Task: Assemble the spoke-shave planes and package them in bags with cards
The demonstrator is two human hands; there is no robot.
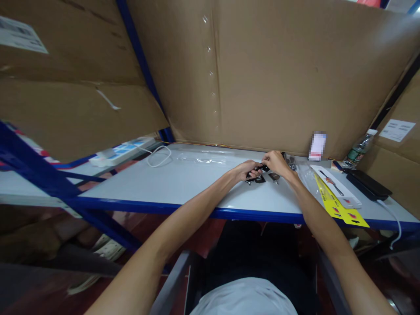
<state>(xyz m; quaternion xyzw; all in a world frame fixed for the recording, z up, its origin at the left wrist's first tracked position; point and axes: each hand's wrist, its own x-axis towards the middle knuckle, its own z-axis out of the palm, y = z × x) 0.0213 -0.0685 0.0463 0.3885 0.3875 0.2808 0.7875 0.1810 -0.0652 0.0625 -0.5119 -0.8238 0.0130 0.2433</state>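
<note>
Both my hands meet over the white shelf-table (pixel 183 183), near its back right. My left hand (pixel 248 169) is closed on a small black object (pixel 262 168), perhaps a watch body. My right hand (pixel 277 162) pinches the same black object from the right side. Two small dark pieces (pixel 260 179) lie on the table just in front of my fingers. What exactly the fingers grip is too small to make out.
A white box with a watch picture (pixel 334 185) and a yellow package (pixel 337 205) lie at the right, beside a black flat device (pixel 367 183) and a plastic bottle (pixel 359 149). A power strip (pixel 121 151) with a white cable sits back left. Large cardboard boxes (pixel 278 74) wall the back.
</note>
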